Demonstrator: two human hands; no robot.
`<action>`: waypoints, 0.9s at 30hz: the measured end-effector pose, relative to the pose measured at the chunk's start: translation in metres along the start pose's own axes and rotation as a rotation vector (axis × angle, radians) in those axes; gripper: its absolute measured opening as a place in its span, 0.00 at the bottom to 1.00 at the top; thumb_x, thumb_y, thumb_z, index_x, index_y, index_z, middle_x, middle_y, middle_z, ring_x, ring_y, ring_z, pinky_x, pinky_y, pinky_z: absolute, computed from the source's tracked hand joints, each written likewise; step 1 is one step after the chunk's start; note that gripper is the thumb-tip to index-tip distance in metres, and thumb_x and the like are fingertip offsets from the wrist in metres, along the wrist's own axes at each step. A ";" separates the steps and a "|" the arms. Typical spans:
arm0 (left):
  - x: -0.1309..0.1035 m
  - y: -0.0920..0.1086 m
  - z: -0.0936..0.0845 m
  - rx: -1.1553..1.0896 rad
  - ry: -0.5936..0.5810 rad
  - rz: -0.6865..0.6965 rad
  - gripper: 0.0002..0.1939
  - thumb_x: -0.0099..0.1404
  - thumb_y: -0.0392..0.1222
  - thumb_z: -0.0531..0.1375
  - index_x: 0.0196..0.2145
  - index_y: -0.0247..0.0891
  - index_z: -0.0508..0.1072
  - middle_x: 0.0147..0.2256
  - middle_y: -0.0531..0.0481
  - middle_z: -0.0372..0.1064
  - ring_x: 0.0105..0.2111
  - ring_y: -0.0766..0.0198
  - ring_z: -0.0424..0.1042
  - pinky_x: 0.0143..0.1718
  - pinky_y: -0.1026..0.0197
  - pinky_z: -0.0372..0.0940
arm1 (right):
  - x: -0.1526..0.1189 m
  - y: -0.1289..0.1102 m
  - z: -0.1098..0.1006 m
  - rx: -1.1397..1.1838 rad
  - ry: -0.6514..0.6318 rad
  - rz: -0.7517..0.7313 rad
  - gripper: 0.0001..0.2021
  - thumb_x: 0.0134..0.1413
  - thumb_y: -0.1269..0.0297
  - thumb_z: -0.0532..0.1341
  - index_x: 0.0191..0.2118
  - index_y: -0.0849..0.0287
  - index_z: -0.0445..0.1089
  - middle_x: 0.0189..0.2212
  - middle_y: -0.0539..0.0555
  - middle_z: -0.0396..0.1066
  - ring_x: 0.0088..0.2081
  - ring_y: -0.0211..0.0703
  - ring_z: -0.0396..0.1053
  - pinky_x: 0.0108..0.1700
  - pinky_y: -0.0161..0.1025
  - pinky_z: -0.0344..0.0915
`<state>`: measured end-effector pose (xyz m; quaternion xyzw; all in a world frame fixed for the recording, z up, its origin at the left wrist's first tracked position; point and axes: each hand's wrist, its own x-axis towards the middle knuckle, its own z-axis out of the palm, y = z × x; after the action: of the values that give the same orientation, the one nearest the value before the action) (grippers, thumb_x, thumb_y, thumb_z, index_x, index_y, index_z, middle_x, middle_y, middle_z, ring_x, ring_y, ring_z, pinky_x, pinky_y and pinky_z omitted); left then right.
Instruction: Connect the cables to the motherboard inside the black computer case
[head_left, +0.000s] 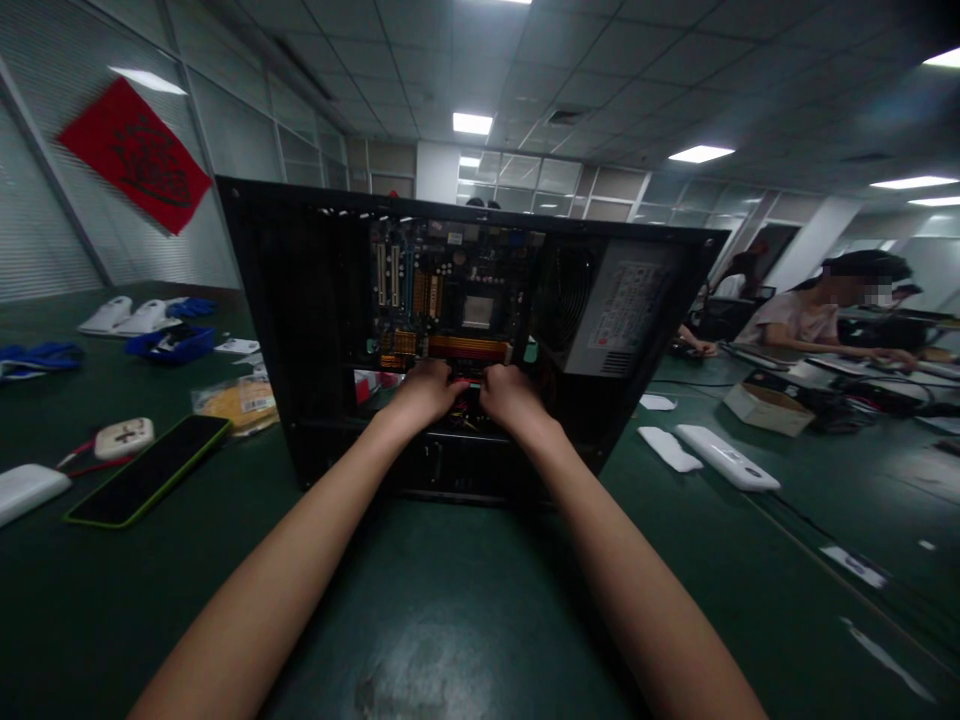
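An open black computer case [274, 400] stands on the table in front of me. Inside it is a motherboard [491, 270] with a bare processor socket area [478, 312] and orange-red memory slots [469, 348]. My left hand [426, 392] and my right hand [511, 394] reach in side by side just below these slots. Both have curled fingers, thumbs facing each other. Between them shows a small reddish bit and some cables, but what the fingers grip is hidden. A silver power supply [619, 310] sits at the case's right.
On the green table [450, 600], a phone [154, 470], a yellowish packet [236, 403] and a blue tray [171, 345] lie left. A white device [726, 457] and an open carton [766, 405] lie right. A co-worker [802, 315] sits beyond.
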<state>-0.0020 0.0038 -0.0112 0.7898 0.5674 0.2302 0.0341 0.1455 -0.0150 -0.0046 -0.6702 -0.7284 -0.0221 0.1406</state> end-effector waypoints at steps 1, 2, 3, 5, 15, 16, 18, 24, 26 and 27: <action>0.001 -0.001 0.000 -0.007 0.002 0.002 0.15 0.67 0.49 0.60 0.39 0.34 0.78 0.39 0.40 0.77 0.41 0.54 0.75 0.42 0.59 0.65 | 0.000 0.001 0.000 0.003 0.006 -0.004 0.15 0.65 0.69 0.52 0.47 0.64 0.75 0.45 0.67 0.75 0.47 0.53 0.74 0.46 0.40 0.67; 0.002 -0.001 0.000 -0.014 0.007 0.004 0.14 0.67 0.48 0.60 0.39 0.34 0.78 0.38 0.41 0.77 0.40 0.54 0.75 0.41 0.60 0.65 | 0.000 0.001 0.001 0.005 0.013 -0.008 0.15 0.65 0.69 0.52 0.47 0.64 0.75 0.44 0.67 0.75 0.47 0.53 0.74 0.47 0.40 0.67; 0.002 -0.001 0.000 -0.021 0.012 0.008 0.13 0.66 0.47 0.61 0.39 0.34 0.78 0.38 0.41 0.77 0.40 0.54 0.75 0.41 0.60 0.64 | 0.000 0.002 0.001 0.007 0.020 -0.012 0.14 0.65 0.69 0.53 0.47 0.64 0.75 0.44 0.66 0.75 0.47 0.52 0.74 0.47 0.39 0.67; 0.002 0.000 0.000 -0.035 0.022 0.008 0.12 0.66 0.46 0.61 0.39 0.34 0.78 0.38 0.41 0.77 0.40 0.55 0.74 0.40 0.60 0.64 | 0.001 0.003 0.002 0.013 0.021 -0.015 0.14 0.65 0.70 0.53 0.47 0.64 0.75 0.44 0.66 0.75 0.47 0.51 0.74 0.47 0.38 0.66; 0.001 0.001 -0.002 -0.030 -0.049 -0.021 0.14 0.66 0.49 0.61 0.38 0.34 0.78 0.38 0.41 0.77 0.40 0.56 0.74 0.38 0.62 0.62 | 0.004 0.006 0.007 0.059 0.010 -0.008 0.15 0.65 0.71 0.52 0.48 0.64 0.75 0.45 0.66 0.75 0.48 0.50 0.73 0.48 0.38 0.65; 0.002 0.001 -0.002 -0.030 -0.055 -0.019 0.13 0.66 0.48 0.61 0.38 0.34 0.78 0.38 0.42 0.77 0.39 0.56 0.74 0.38 0.62 0.62 | 0.004 0.006 0.007 0.062 0.008 -0.008 0.15 0.65 0.71 0.52 0.49 0.64 0.75 0.45 0.66 0.75 0.48 0.50 0.73 0.48 0.38 0.65; 0.003 0.001 -0.002 -0.033 -0.069 -0.030 0.13 0.67 0.48 0.61 0.38 0.34 0.79 0.38 0.42 0.77 0.39 0.57 0.74 0.37 0.62 0.62 | 0.006 0.008 0.009 0.070 0.004 -0.012 0.15 0.66 0.70 0.52 0.49 0.63 0.75 0.45 0.65 0.75 0.49 0.49 0.73 0.48 0.37 0.65; 0.005 -0.002 -0.001 -0.040 -0.046 -0.011 0.15 0.66 0.50 0.62 0.37 0.34 0.80 0.37 0.41 0.78 0.37 0.57 0.74 0.37 0.62 0.62 | 0.008 0.011 0.011 0.064 0.009 -0.018 0.15 0.66 0.70 0.53 0.49 0.63 0.75 0.45 0.64 0.75 0.49 0.49 0.73 0.48 0.37 0.65; 0.005 -0.003 0.001 -0.030 -0.023 -0.006 0.16 0.66 0.51 0.62 0.38 0.35 0.80 0.37 0.41 0.78 0.38 0.56 0.75 0.38 0.62 0.62 | 0.009 0.010 0.011 0.062 0.007 -0.014 0.15 0.65 0.70 0.53 0.49 0.63 0.75 0.46 0.64 0.75 0.50 0.49 0.72 0.48 0.37 0.65; 0.006 -0.004 0.002 -0.026 -0.011 -0.012 0.16 0.65 0.51 0.62 0.38 0.35 0.80 0.38 0.41 0.78 0.38 0.56 0.75 0.38 0.61 0.63 | 0.009 0.010 0.010 0.060 0.004 -0.010 0.15 0.65 0.70 0.53 0.50 0.62 0.75 0.46 0.64 0.74 0.50 0.49 0.72 0.49 0.37 0.65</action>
<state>-0.0031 0.0108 -0.0124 0.7873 0.5687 0.2331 0.0491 0.1528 -0.0033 -0.0140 -0.6619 -0.7319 -0.0024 0.1619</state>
